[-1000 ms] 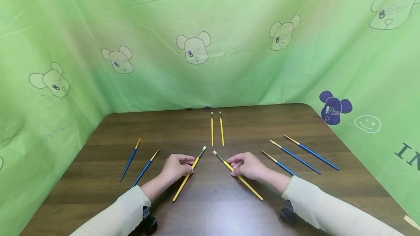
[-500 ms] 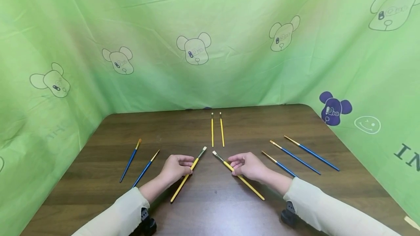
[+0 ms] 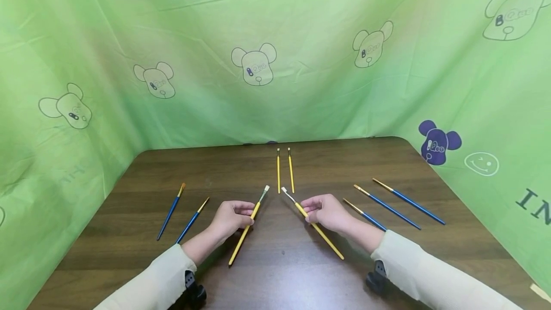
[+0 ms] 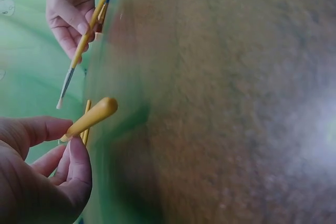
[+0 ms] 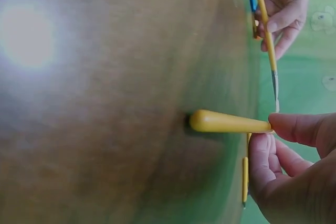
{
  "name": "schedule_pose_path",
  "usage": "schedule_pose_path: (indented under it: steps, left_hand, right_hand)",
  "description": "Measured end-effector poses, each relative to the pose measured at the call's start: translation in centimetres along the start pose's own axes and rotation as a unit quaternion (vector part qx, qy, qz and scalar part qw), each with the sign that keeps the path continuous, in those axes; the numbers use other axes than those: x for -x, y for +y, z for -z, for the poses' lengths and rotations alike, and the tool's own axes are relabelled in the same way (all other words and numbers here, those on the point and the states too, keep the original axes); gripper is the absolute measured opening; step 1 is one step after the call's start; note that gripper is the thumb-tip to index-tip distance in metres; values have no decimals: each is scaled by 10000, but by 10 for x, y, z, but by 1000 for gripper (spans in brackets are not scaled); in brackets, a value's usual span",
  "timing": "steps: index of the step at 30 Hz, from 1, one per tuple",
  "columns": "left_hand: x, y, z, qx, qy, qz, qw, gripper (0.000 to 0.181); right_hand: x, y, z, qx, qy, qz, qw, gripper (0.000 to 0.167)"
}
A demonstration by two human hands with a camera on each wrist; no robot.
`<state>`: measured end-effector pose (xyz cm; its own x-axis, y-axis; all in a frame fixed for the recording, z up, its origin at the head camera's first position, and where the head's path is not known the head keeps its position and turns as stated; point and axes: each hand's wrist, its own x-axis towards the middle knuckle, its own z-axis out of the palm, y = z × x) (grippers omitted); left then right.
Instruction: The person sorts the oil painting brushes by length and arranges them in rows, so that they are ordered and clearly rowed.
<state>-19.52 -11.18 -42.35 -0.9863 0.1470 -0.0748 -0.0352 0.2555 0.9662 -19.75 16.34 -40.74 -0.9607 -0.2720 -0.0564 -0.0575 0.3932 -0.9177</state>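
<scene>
Lying at the left on a brown wood-grain table (image 3: 241,171), a blue paintbrush with an orange-brown head (image 3: 170,212) and a more pointed blue paintbrush (image 3: 191,221) slant up to the right, apart. Next, the left hand (image 3: 230,219), emerging from a pale cloth sleeve (image 3: 155,279), pinches the left yellow paintbrush (image 3: 243,243) between thumb and fingers, its bristles tilted toward the middle. Near the far edge, two slim yellow paintbrushes (image 3: 278,174) (image 3: 291,174) lie side by side. The right hand (image 3: 330,212) pinches the right yellow paintbrush (image 3: 325,238) in mirrored slant; the bristle tips stand near one another, apart. Further right, three blue paintbrushes (image 3: 373,221) (image 3: 389,207) (image 3: 412,201) with gold-toned ferrules lie nearly parallel. Behind hangs a creased green fabric backdrop (image 3: 314,99) printed with outlined bear heads. Both held brushes, in front of the slim pair, show smooth, glossy, rounded handles, silvery ferrules and flat, pale bristles; whether their lower ends touch the wood cannot be told.
</scene>
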Motion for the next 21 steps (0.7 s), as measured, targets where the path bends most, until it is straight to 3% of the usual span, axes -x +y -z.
schedule_pose_path:
  steps: [10,21]
  left_hand:
    - [-6,6,-3,93,218,240,9994,32]
    - [-19,12,-3,411,329,491,9974,31]
  right_hand:
    - [-12,-8,11,-111,-184,-196,9996,38]
    - [-28,-17,29,-523,-84,-628,9966,44]
